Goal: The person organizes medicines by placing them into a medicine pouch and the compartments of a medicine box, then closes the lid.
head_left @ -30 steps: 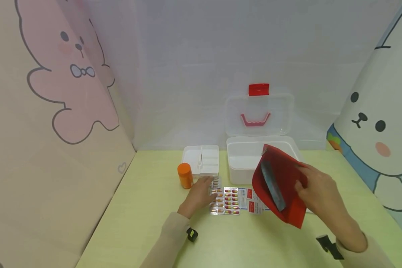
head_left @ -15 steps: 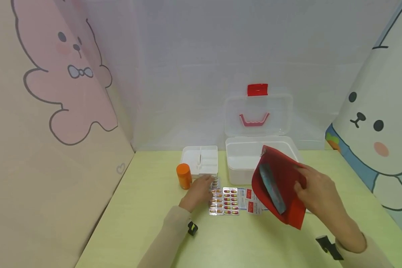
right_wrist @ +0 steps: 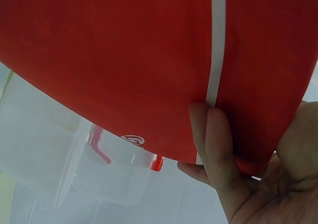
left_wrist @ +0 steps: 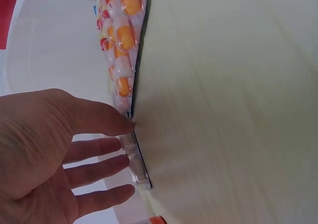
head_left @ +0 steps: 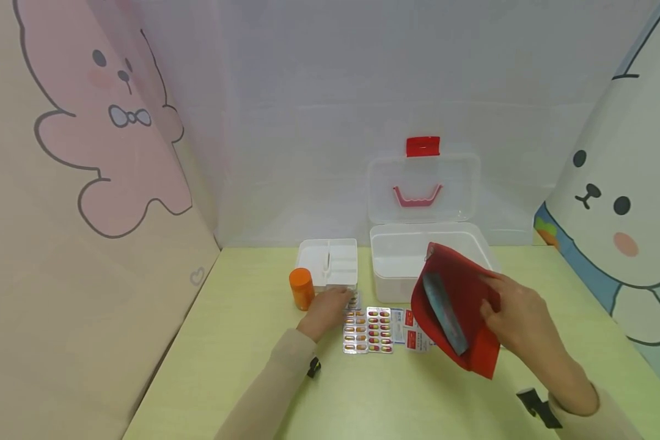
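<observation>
My right hand (head_left: 513,311) grips a red pouch (head_left: 467,281) by its edge, its mouth gaping, a bluish-silver strip (head_left: 444,315) showing inside. In the right wrist view the fingers (right_wrist: 218,139) lie against the pouch's red outside (right_wrist: 124,75), beside a white stripe. My left hand (head_left: 326,310) reaches to a small clear blister pack (head_left: 354,299) on the table. In the left wrist view its thumb and nearly straight fingers (left_wrist: 99,172) touch the edge of that small pack (left_wrist: 136,167). Just before it lie a blister pack of orange capsules (head_left: 355,333) and one of red-yellow capsules (head_left: 379,330).
An orange bottle (head_left: 301,288) stands left of the left hand. Behind it sits a white divided tray (head_left: 343,260). A white box (head_left: 395,287) with its clear lid (head_left: 456,189) raised stands behind the pouch. Red-and-white packets (head_left: 417,339) lie partly under the pouch.
The left hand's fingers have drawn back from over the orange-capsule pack to the small clear pack behind it. The right hand and pouch have shifted slightly left and down.
</observation>
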Tool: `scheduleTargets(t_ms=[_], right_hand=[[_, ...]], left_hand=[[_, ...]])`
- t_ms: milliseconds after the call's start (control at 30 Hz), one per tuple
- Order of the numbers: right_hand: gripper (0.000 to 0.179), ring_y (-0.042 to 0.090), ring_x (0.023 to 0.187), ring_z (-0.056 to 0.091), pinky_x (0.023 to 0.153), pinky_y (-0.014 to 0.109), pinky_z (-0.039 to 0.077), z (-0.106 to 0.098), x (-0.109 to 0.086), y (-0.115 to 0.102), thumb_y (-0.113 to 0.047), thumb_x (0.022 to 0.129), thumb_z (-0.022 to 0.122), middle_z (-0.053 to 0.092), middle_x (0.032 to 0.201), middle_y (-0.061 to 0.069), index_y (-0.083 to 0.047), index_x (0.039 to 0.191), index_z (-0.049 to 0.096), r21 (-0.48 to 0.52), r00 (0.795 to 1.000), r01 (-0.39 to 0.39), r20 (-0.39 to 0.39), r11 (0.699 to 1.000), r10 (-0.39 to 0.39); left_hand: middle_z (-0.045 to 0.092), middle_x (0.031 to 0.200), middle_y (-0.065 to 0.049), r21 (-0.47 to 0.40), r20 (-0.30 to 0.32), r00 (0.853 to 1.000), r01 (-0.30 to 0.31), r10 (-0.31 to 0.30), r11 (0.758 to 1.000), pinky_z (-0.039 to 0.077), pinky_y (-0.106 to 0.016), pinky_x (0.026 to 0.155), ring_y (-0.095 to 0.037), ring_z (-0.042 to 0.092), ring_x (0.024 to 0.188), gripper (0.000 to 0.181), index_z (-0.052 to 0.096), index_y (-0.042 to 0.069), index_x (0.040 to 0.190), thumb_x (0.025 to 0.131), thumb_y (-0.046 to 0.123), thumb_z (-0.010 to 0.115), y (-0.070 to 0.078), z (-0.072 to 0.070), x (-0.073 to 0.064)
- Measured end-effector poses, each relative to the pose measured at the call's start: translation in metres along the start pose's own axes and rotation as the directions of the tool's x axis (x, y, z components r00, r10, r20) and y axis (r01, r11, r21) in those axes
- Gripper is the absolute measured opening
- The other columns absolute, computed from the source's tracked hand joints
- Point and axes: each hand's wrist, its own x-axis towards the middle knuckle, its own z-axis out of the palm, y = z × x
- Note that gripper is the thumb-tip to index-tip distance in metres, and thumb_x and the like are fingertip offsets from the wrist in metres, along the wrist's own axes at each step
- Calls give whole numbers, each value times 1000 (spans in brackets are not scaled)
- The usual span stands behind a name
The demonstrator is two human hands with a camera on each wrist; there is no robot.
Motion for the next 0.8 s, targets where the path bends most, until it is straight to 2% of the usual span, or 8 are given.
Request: scheduleTargets(t_ms=[200,333,433,567,800], right_hand=[[44,36,79,62,61,46,58,0,-1,-1,-2,83,66,63,110,30,11,124,56,6,1000,-18,19,1000,18],[44,34,79,62,61,45,58,0,-2,-3,-2,83,65,63,109,29,10,124,56,9,999,-23,24,1000,23],[44,35,80,63,61,45,58,1,-2,-4,-2,84,65,64,109,29,9,125,56,8,999,-32,27,999,32],[45,36,81,64,62,46,59,2,-2,-4,-3,84,65,64,111,30,9,126,56,10,999,-41,35,999,41],[45,33,78,63,59,44,58,3,-2,-2,-2,83,66,65,110,30,10,125,56,13,1000,-16,16,1000,16]], left_hand=[[61,136,-5,63,-6,999,-37,37,997,52,-40,99,-24,58,124,39,62,16,130,92,14,67,1,0,3],[65,118,-5,95,-18,999,-45,47,994,56,-36,89,-22,62,108,30,67,13,119,89,14,71,2,-1,5],[63,107,-5,134,-12,999,-45,47,990,58,-33,81,-21,61,99,25,69,12,113,89,15,72,4,-3,5],[63,108,-6,190,2,999,-50,51,981,58,-33,80,-21,62,99,23,69,11,114,91,15,69,7,-7,4],[64,109,-6,227,21,997,-74,71,971,59,-33,79,-21,63,103,24,66,12,115,92,12,67,8,-7,4]])
